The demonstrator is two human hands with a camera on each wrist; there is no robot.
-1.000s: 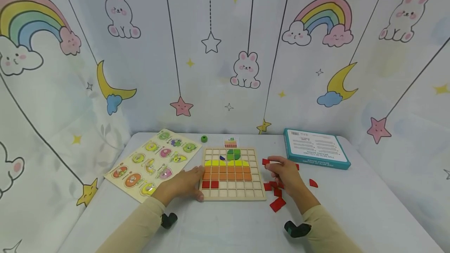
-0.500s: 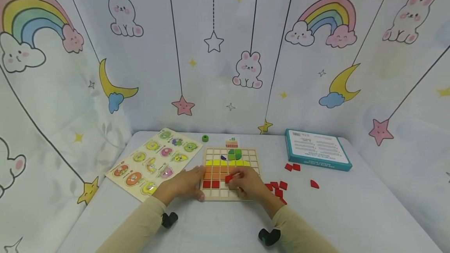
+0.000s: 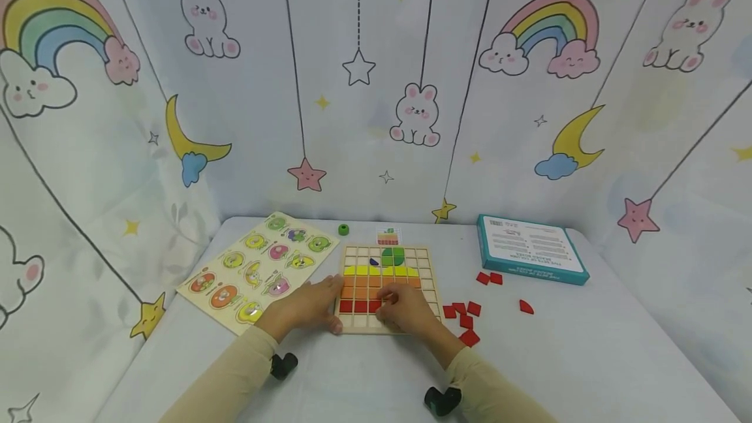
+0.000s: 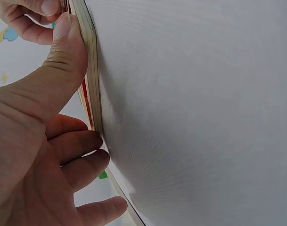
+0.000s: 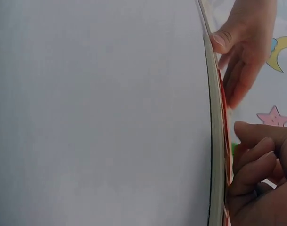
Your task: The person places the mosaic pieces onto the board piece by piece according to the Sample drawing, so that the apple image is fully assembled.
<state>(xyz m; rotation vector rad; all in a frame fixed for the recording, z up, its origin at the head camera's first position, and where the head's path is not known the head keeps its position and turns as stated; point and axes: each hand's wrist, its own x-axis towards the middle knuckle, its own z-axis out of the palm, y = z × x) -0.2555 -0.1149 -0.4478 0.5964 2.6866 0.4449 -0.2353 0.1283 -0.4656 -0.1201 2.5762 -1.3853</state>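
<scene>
From the head view, a fruit puzzle [image 3: 258, 271] lay at the left, then the grid board [image 3: 388, 287] mid-table, red tiles [image 3: 463, 315] beside it and a teal box [image 3: 531, 257] at the right. The left hand [image 3: 311, 305] lay spread, steadying the board's left edge; its wrist camera alone showed the thumb [image 4: 63, 61] pressed along that rim. The right hand [image 3: 407, 311] rested on the red row with fingers [image 5: 254, 165] curled (whether they pinched a tile could not be told, the fingertips being hidden in both views).
</scene>
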